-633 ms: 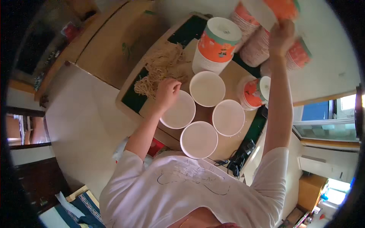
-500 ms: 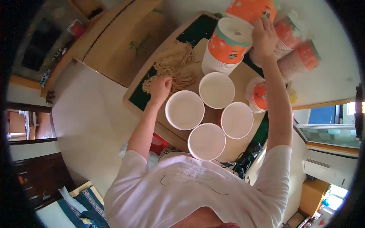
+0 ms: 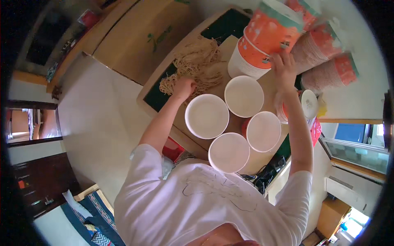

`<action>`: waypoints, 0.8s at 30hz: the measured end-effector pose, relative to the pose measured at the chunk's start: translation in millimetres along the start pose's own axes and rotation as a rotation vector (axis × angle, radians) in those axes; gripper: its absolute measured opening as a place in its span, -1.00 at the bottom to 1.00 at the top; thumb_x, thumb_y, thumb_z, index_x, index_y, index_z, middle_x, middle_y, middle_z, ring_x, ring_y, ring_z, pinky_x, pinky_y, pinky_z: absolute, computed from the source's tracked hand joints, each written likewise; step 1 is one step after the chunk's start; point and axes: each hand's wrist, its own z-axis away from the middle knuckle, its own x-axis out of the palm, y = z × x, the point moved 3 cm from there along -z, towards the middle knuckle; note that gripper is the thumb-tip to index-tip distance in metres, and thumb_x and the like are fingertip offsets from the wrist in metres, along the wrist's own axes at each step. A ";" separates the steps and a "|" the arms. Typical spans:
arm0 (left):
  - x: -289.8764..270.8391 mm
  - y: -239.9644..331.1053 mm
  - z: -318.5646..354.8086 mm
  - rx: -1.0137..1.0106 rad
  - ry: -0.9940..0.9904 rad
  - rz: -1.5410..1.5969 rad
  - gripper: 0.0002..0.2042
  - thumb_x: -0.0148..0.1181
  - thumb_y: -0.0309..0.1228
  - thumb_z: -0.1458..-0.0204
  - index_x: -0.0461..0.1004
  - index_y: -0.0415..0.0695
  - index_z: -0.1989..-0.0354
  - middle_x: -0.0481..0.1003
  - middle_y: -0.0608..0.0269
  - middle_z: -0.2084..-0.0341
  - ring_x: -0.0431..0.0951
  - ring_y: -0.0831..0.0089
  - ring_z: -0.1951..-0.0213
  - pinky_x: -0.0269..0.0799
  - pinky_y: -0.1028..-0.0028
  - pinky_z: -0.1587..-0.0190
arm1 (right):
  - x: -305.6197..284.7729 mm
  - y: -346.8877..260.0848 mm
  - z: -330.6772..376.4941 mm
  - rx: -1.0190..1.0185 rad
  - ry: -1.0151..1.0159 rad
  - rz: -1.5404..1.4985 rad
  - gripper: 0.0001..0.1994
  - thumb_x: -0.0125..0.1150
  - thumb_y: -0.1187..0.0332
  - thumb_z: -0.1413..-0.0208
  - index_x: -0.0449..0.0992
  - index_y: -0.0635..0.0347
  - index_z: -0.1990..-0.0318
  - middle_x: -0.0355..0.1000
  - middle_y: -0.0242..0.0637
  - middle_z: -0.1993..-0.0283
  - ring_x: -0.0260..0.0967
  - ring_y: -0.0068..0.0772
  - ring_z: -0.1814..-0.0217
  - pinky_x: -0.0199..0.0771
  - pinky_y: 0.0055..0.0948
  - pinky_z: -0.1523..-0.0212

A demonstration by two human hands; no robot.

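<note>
On the table, a loose heap of thin tan strands [image 3: 195,61] lies at the left. My left hand [image 3: 185,87] is closed at its near edge, with strands at the fingertips. Several round white open paper tubs [image 3: 207,117] stand mouth-up in front of my chest. Behind them rises a stack of nested tubs [image 3: 249,61], orange and white. Upon it sits an upside-down orange tub [image 3: 273,30] with a green band, tilted to the right. The fingers of my right hand [image 3: 283,67] grip the lower rim of that tub, and its far side is hidden.
More nested orange-and-white tub stacks [image 3: 318,47] lean by the wall at the right. A white round lid or tub [image 3: 309,103] stands beyond my right forearm. Black cables [image 3: 262,174] lie at the table's near right edge. A large cardboard box [image 3: 143,41] stands at the far left.
The orange tub in my right hand has come down onto the stack, and that hand has moved nearer. My left hand stays at the strands. The whole view has shifted slightly.
</note>
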 end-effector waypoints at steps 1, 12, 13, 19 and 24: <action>5.6 4.3 -10.9 0.010 0.001 0.003 -0.87 0.16 -0.37 0.13 0.55 -0.09 0.41 0.50 0.06 0.39 0.50 0.09 0.29 0.44 0.17 0.28 | 2.0 -1.2 -0.3 -0.012 -0.028 0.004 -0.82 0.19 0.47 0.19 0.42 0.10 0.34 0.29 -0.27 0.36 0.30 -0.20 0.30 0.36 -0.29 0.36; 7.6 -31.1 -47.4 -0.354 -0.072 0.620 -0.81 0.14 -0.34 0.09 0.49 -0.17 0.33 0.56 0.13 0.38 0.56 0.34 0.44 0.43 0.41 0.40 | -59.1 -56.2 45.4 0.362 -0.051 -0.314 -0.85 0.16 0.55 0.08 0.45 0.21 0.29 0.32 -0.18 0.36 0.30 -0.13 0.33 0.34 -0.28 0.34; -3.1 -11.9 -48.0 -0.550 -0.012 1.068 -0.79 0.14 -0.30 0.01 0.43 -0.18 0.31 0.51 0.22 0.53 0.49 0.46 0.53 0.38 0.48 0.47 | -66.7 -57.1 59.5 0.492 -0.067 -0.308 -0.87 0.13 0.57 0.05 0.45 0.22 0.29 0.33 -0.17 0.35 0.32 -0.16 0.35 0.35 -0.32 0.35; -154.8 79.9 -41.9 -0.290 0.123 1.127 -0.89 0.05 -0.34 -0.12 0.35 -0.09 0.35 0.27 0.44 0.70 0.24 0.64 0.66 0.13 0.61 0.60 | -103.1 -85.2 89.4 0.677 -0.160 -0.549 -0.87 0.12 0.55 -0.02 0.46 0.22 0.25 0.34 -0.24 0.40 0.33 -0.42 0.44 0.36 -0.46 0.38; -231.1 167.9 -16.8 0.007 0.335 1.144 -0.87 0.05 -0.31 -0.12 0.32 -0.08 0.33 0.17 0.48 0.73 0.10 0.70 0.67 -0.07 0.63 0.63 | -127.3 -95.7 91.2 0.682 -0.124 -0.726 -0.88 0.11 0.58 -0.01 0.49 0.23 0.28 0.37 -0.27 0.41 0.33 -0.45 0.43 0.35 -0.50 0.38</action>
